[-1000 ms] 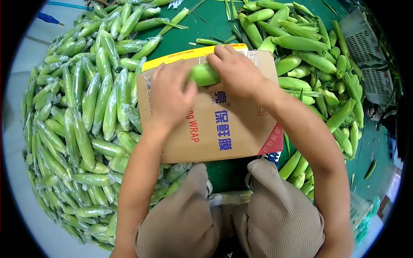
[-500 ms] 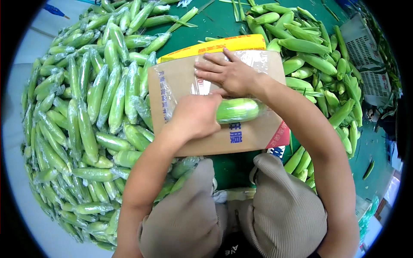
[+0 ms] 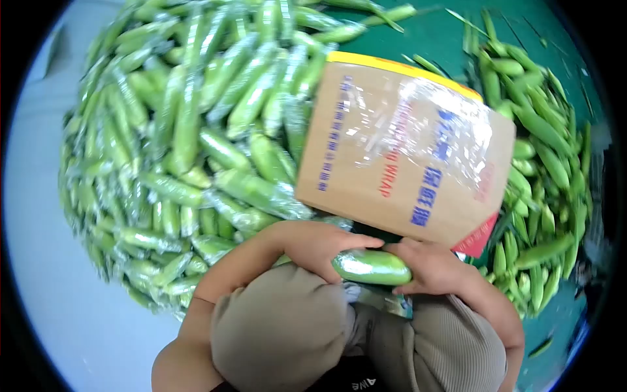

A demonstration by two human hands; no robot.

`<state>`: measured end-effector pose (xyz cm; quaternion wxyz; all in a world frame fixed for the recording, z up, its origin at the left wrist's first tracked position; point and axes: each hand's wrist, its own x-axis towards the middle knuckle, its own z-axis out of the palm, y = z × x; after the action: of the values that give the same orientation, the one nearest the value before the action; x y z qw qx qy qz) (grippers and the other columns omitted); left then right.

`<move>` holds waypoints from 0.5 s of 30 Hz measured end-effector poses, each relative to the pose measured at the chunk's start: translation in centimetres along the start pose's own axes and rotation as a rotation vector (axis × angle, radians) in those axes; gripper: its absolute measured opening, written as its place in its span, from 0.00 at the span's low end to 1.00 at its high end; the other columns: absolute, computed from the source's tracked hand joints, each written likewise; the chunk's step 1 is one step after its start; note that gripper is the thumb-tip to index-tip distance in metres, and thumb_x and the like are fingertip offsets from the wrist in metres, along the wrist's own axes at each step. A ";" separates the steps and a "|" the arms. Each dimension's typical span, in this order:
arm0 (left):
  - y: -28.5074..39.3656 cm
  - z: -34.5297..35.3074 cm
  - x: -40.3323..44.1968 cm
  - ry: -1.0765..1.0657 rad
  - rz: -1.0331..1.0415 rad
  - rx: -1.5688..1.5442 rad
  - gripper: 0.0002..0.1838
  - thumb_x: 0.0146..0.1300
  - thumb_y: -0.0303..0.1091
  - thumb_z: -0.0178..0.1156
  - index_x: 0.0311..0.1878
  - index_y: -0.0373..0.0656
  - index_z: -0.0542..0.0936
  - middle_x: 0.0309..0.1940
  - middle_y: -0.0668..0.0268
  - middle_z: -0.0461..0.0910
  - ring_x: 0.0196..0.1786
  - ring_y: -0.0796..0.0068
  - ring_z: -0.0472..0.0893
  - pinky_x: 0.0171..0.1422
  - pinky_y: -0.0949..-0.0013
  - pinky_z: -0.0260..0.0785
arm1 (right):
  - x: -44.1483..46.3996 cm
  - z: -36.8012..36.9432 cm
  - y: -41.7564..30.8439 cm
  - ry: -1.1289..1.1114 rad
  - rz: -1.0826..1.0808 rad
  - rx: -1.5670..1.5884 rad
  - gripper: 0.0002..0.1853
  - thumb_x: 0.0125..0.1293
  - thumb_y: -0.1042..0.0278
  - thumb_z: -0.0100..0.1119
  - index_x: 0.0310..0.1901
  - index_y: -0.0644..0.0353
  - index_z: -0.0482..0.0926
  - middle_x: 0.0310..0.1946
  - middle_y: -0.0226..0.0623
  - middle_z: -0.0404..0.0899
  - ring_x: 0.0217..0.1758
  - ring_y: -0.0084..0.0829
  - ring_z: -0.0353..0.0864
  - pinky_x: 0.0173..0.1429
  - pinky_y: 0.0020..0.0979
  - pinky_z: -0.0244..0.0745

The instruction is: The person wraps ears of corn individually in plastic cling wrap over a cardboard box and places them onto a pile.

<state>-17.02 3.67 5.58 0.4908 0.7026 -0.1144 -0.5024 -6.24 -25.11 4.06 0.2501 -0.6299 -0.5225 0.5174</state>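
Holding one cob [image 3: 372, 266] two-handed, just off the near edge of the box [image 3: 356, 189]. Left hand [image 3: 317, 245] is curling round the cob's left end, right hand [image 3: 431, 266] round its right end; both are gripping, neither is sitting nearer. Cob's long axis is running left-right, roughly along the box's near edge. Surface is shining, probably filmed. Wrapped cobs [image 3: 189, 117] are lying left of the box, loose cobs [image 3: 554, 166] right of it.
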 end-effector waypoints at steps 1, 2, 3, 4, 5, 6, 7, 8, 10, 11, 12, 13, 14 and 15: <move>1.7 -0.4 -1.6 0.080 0.043 0.005 0.49 0.54 0.37 0.76 0.80 0.40 0.68 0.68 0.46 0.79 0.68 0.53 0.81 0.72 0.58 0.73 | 0.5 0.3 1.5 0.038 -0.039 0.222 0.45 0.57 0.49 0.82 0.72 0.61 0.72 0.56 0.47 0.79 0.64 0.52 0.79 0.70 0.47 0.73; 3.3 -0.4 -3.3 0.283 0.019 -0.039 0.44 0.56 0.36 0.76 0.77 0.40 0.71 0.68 0.47 0.80 0.67 0.55 0.82 0.71 0.58 0.74 | 0.8 0.6 1.6 0.110 -0.031 0.387 0.43 0.55 0.58 0.84 0.70 0.63 0.72 0.58 0.48 0.79 0.65 0.50 0.79 0.72 0.47 0.72; 4.7 -0.4 -5.0 0.466 0.005 -0.086 0.40 0.58 0.35 0.75 0.75 0.40 0.74 0.68 0.49 0.80 0.67 0.58 0.82 0.70 0.59 0.74 | 1.2 1.4 2.5 0.263 -0.179 0.279 0.44 0.57 0.61 0.83 0.73 0.62 0.70 0.61 0.45 0.80 0.67 0.43 0.79 0.73 0.44 0.72; 5.2 -0.7 -6.0 0.633 0.009 -0.125 0.35 0.60 0.33 0.74 0.72 0.40 0.77 0.68 0.50 0.81 0.66 0.60 0.83 0.69 0.59 0.75 | 1.6 2.0 2.3 0.234 -0.154 0.520 0.44 0.60 0.62 0.82 0.74 0.61 0.68 0.63 0.43 0.79 0.68 0.39 0.78 0.74 0.43 0.72; 2.4 0.2 -6.0 0.919 0.229 -0.216 0.30 0.62 0.32 0.74 0.68 0.41 0.80 0.66 0.54 0.82 0.66 0.62 0.83 0.68 0.59 0.76 | 1.9 2.5 1.5 0.249 -0.107 0.758 0.44 0.62 0.62 0.81 0.76 0.61 0.66 0.64 0.41 0.79 0.68 0.36 0.78 0.74 0.41 0.72; 0.9 -0.2 -5.3 1.146 0.367 -0.383 0.30 0.64 0.35 0.72 0.70 0.41 0.78 0.67 0.54 0.81 0.66 0.61 0.82 0.69 0.58 0.75 | 3.5 1.9 0.8 0.169 -0.190 0.796 0.44 0.64 0.65 0.79 0.77 0.60 0.63 0.62 0.36 0.79 0.67 0.32 0.77 0.72 0.40 0.75; 1.0 -0.3 -5.0 1.357 0.417 -0.541 0.31 0.66 0.37 0.71 0.71 0.41 0.77 0.69 0.54 0.80 0.67 0.59 0.81 0.70 0.56 0.74 | 5.9 2.1 -0.3 0.249 -0.309 0.781 0.46 0.61 0.65 0.81 0.77 0.60 0.64 0.63 0.38 0.78 0.67 0.33 0.77 0.71 0.39 0.75; 1.1 -0.7 -4.5 1.507 0.434 -0.641 0.31 0.68 0.39 0.69 0.73 0.42 0.76 0.70 0.54 0.78 0.68 0.58 0.80 0.71 0.55 0.73 | 8.1 2.3 -1.2 0.330 -0.427 0.760 0.48 0.57 0.65 0.82 0.76 0.60 0.64 0.63 0.40 0.77 0.67 0.35 0.77 0.70 0.39 0.76; 1.5 -1.6 -5.7 1.572 0.314 -0.543 0.32 0.72 0.44 0.66 0.76 0.43 0.73 0.72 0.53 0.76 0.69 0.55 0.78 0.73 0.52 0.71 | 10.8 2.9 -2.4 0.409 -0.490 0.707 0.55 0.53 0.57 0.85 0.78 0.58 0.60 0.65 0.47 0.75 0.65 0.40 0.78 0.69 0.40 0.75; 1.9 -2.0 -7.3 1.508 0.176 -0.338 0.33 0.74 0.47 0.64 0.77 0.43 0.72 0.74 0.53 0.74 0.70 0.53 0.77 0.73 0.51 0.70 | 11.3 3.2 -3.0 0.380 -0.439 0.651 0.60 0.52 0.51 0.87 0.80 0.58 0.56 0.67 0.51 0.75 0.63 0.42 0.81 0.67 0.41 0.76; 2.3 -2.1 -9.3 1.394 0.033 -0.078 0.34 0.75 0.49 0.63 0.78 0.44 0.71 0.75 0.53 0.73 0.71 0.52 0.76 0.74 0.50 0.69 | 8.6 0.8 -2.3 0.355 -0.384 0.477 0.54 0.56 0.49 0.84 0.78 0.58 0.61 0.65 0.51 0.77 0.63 0.44 0.81 0.67 0.42 0.76; 2.7 -2.0 -11.1 1.234 -0.122 0.215 0.35 0.77 0.51 0.61 0.80 0.44 0.70 0.76 0.53 0.71 0.72 0.50 0.75 0.75 0.48 0.68 | 5.8 -1.6 -2.0 0.326 -0.337 0.299 0.48 0.60 0.47 0.81 0.76 0.58 0.67 0.63 0.52 0.80 0.63 0.46 0.82 0.68 0.43 0.76; 4.3 -1.8 -11.7 1.014 -0.314 0.414 0.36 0.79 0.54 0.59 0.81 0.44 0.68 0.78 0.53 0.70 0.72 0.49 0.74 0.76 0.47 0.67 | 4.5 -1.8 1.1 0.411 -0.355 0.238 0.44 0.61 0.48 0.80 0.74 0.58 0.70 0.61 0.51 0.81 0.63 0.46 0.83 0.67 0.43 0.77; 8.4 -2.5 -11.1 0.691 -0.583 0.390 0.34 0.80 0.53 0.58 0.81 0.44 0.69 0.77 0.52 0.71 0.73 0.49 0.74 0.77 0.48 0.67 | 2.9 -2.8 3.2 0.491 -0.374 0.179 0.40 0.63 0.49 0.78 0.72 0.59 0.73 0.60 0.50 0.83 0.63 0.47 0.83 0.66 0.44 0.77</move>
<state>-17.35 8.23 18.92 0.1983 0.9098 0.1643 -0.3256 -2.62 -22.87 1.14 0.5138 -0.6043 -0.5059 0.3389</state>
